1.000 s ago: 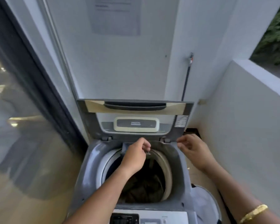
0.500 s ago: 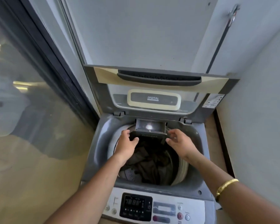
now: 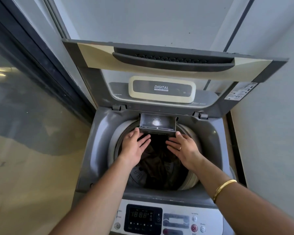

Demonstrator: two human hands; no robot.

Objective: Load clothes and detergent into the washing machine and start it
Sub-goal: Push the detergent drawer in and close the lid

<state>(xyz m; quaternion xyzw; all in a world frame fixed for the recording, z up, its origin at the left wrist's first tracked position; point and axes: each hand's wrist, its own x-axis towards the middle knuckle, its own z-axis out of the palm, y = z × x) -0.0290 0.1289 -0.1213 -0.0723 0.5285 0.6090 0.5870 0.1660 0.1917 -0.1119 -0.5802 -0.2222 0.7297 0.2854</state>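
Above the lit control panel [image 3: 143, 218], both hands now have fingers spread flat, the left hand [image 3: 134, 147] and right hand [image 3: 183, 147] holding nothing over the dark clothes [image 3: 157, 160], fingertips at the pulled-out detergent drawer [image 3: 157, 124], powder inside.

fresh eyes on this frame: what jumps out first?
Two bare hands, the left hand and right hand, spread open over the drum mouth, fingertips at the front of the pulled-out detergent drawer holding white powder. Dark clothes lie in the drum below, and the lid stands upright behind.
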